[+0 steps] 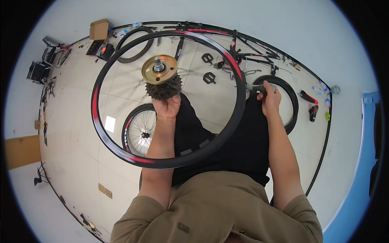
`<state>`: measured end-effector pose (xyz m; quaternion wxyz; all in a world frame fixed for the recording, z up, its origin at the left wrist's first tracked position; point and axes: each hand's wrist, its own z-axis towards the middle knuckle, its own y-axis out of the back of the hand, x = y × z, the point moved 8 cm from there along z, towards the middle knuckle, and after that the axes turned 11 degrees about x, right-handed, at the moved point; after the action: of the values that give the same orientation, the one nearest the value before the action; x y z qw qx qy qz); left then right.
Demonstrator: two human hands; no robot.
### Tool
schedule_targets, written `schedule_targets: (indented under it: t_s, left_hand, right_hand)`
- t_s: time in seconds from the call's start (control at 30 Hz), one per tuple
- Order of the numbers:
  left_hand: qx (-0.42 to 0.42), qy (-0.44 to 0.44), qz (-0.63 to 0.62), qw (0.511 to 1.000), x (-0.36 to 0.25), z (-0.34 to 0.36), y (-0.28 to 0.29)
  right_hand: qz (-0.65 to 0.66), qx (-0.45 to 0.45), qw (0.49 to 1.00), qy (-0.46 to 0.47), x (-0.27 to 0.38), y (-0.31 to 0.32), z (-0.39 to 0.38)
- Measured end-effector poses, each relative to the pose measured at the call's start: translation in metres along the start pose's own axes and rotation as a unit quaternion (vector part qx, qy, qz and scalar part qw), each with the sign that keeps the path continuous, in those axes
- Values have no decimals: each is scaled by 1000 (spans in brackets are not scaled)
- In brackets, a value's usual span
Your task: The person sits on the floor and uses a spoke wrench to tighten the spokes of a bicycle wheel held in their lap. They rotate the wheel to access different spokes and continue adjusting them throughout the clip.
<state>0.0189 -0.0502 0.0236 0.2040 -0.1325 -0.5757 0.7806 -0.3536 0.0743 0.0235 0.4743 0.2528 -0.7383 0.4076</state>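
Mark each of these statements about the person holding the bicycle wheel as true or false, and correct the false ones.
1. The left hand grips the wheel at its gear cluster. True.
2. The right hand rests flat on the floor. False: it grips a small grey tool at the wheel's rim.
3. A second spoked wheel lies on the floor below the held one. True.
4. The held wheel's rim is plain white. False: it is black with red patches.
5. Two black pedals lie on the floor. True.
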Motion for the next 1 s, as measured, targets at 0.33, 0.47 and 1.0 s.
schedule_targets:
  t_s: [0.33,0.47,1.0]
  left_hand:
    - [-8,-5,-13,1000,-3,-1,4]
    - [-17,7,7,1000,-2,1,9]
    - [-47,-33,-45,997,-2,2,19]
  right_hand:
    - [-5,3,1000,-19,-4,1,-2]
    - [-12,4,1000,-15,-4,0,-2]
    - [-24,2,1000,-8,-3,1,-6]
